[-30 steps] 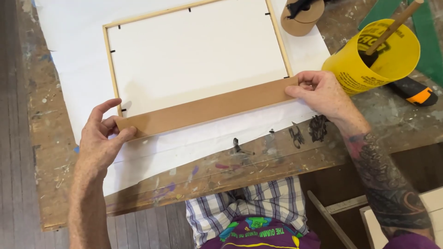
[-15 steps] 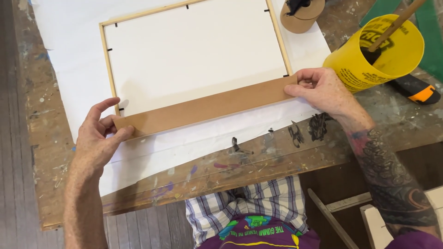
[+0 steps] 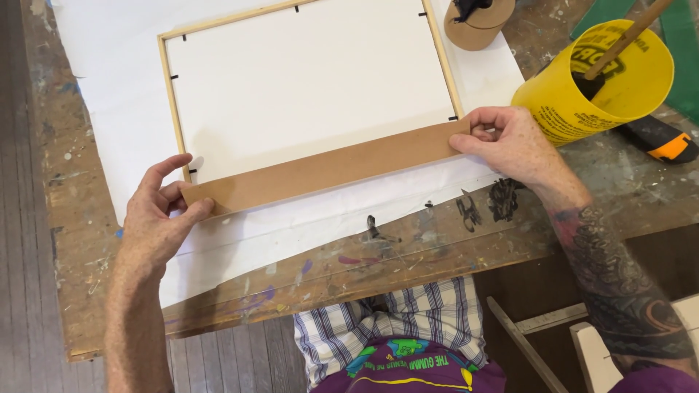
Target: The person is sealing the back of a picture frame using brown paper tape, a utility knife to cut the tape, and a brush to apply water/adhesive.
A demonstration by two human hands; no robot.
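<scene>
Paint-stained workbench [image 3: 437,247] — both hands' fingers pinch brown strip [image 3: 328,169] ends; yellow bucket [image 3: 604,80] near right hand [image 3: 510,142].

Frame's near rail is hidden under the brown paper strip [image 3: 324,169]. Top of the wooden frame [image 3: 172,102] is cut off by the pic edge, same w/ the cardboard tape roll [image 3: 477,28]. Stick [image 3: 626,38] in the yellow bucket [image 3: 582,102]: lower end buried, upper end out of shot. Left hand [image 3: 156,222] fingertips tucked behind strip end.

Bright, even daylight, perhaps from above; soft shadows under both hands, mild glare on white paper [image 3: 109,109], sharp focus throughout.
</scene>
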